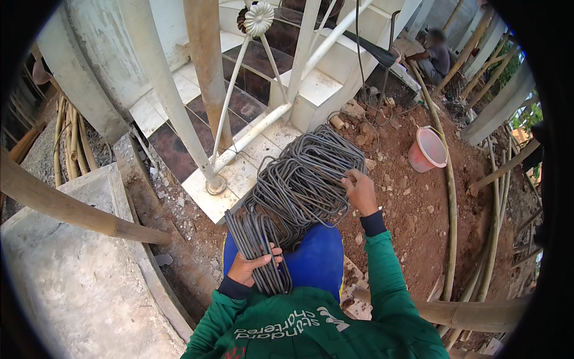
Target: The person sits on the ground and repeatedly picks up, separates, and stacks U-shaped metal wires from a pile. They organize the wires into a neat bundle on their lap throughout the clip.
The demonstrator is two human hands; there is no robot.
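Observation:
A bundle of bent steel rebar stirrups (253, 233) lies across my lap. My left hand (256, 264) is wrapped around its lower part, thumb over the rods. Just beyond my knees, a large tangled pile of the same stirrups (309, 170) sits beside the tiled step. At the right edge of that pile is my right hand (360, 190), its thumb and fingers pinched on a stirrup that still lies among the others. The palm side of the right hand is hidden.
White railing posts (168, 89) and a bamboo pole (208, 67) rise from the tiled step (215, 197). A pink bucket (427, 150) stands on the reddish soil to the right, near long bamboo poles (448, 215). Concrete ledge (80, 256) at left. A person (435, 58) sits far right.

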